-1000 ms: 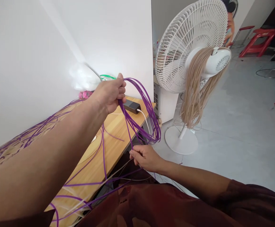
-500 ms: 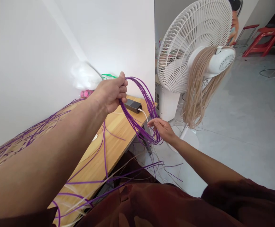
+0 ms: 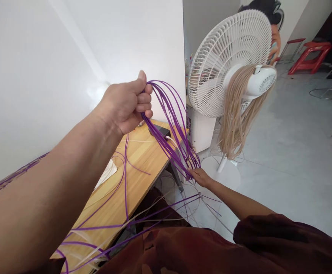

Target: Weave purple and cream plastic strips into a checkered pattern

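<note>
A looped bundle of thin purple strands (image 3: 170, 118) hangs between my two hands, over the corner of a wooden table. My left hand (image 3: 133, 99), raised above the table, is wrapped round the bundle's upper end. Lower right, my right hand (image 3: 198, 176) is at the bottom of the loop, touching the strands; its fingers are mostly hidden behind them. Loose purple and pale strands (image 3: 126, 182) lie across the table and run toward my lap.
The wooden table (image 3: 137, 152) holds a black box (image 3: 160, 131) with a white cable. A white fan (image 3: 231, 64) stands at the right, beige strands (image 3: 231, 118) draped over it. Behind it a person (image 3: 274, 42) is partly visible. Red stools (image 3: 311, 57) stand farther back.
My left hand has risen a little and moved left. My right hand has moved down, and the purple loop is stretched longer between them. The view has shifted slightly.
</note>
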Available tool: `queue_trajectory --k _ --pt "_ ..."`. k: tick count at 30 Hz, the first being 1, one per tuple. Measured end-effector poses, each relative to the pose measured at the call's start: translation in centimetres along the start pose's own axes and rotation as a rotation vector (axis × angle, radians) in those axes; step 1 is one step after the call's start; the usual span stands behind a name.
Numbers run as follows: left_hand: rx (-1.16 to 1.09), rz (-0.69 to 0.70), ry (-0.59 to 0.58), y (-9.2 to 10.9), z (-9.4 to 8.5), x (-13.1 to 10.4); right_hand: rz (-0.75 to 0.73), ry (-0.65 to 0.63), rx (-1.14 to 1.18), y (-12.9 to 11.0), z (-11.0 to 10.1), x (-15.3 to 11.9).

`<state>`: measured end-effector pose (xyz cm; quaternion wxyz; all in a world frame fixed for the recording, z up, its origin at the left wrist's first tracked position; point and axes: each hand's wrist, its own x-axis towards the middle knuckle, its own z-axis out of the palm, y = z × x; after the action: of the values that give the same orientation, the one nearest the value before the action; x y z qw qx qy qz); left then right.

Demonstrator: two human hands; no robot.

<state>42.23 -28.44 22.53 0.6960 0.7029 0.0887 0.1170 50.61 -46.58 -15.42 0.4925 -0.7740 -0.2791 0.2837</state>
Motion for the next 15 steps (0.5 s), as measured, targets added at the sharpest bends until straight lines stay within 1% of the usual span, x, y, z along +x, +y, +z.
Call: queue_trajectory --k 3,6,8,10,11,12,13,14,15 --pt "-0.036 -0.008 0.008 -0.1 0.2 0.0 -0.022 0.023 0.030 1.3 -0.5 -0.6" --pt "-0.088 0.001 -0.008 -0.2 0.8 0.0 -0.033 0.045 0.054 1.5 -0.5 -0.9" --pt "-0.115 -0.003 -0.036 -0.4 0.9 0.0 -0.047 0.056 0.056 0.7 -0.4 -0.9" --pt "-0.135 -0.027 -0.068 -0.8 0.8 -0.2 -0.075 0.093 0.045 -1.1 -1.0 -0.9" --pt "-0.145 -0.049 -0.078 -1.1 0.6 -0.3 -0.097 0.132 0.038 -2.2 -1.8 -0.8" --pt "-0.160 -0.070 -0.075 -1.5 0.4 -0.5 -0.124 0.195 0.035 -3.5 -3.0 -0.7" --pt "-0.176 -0.093 -0.067 -2.1 0.1 -0.8 -0.153 0.282 0.036 -4.9 -4.7 -0.6" --pt "-0.195 -0.116 -0.061 -2.6 -0.1 -1.1 -0.180 0.394 0.046 -6.3 -6.8 -0.5" --pt "-0.215 -0.140 -0.058 -3.3 -0.4 -1.4 -0.201 0.535 0.063 -7.7 -9.3 -0.4"
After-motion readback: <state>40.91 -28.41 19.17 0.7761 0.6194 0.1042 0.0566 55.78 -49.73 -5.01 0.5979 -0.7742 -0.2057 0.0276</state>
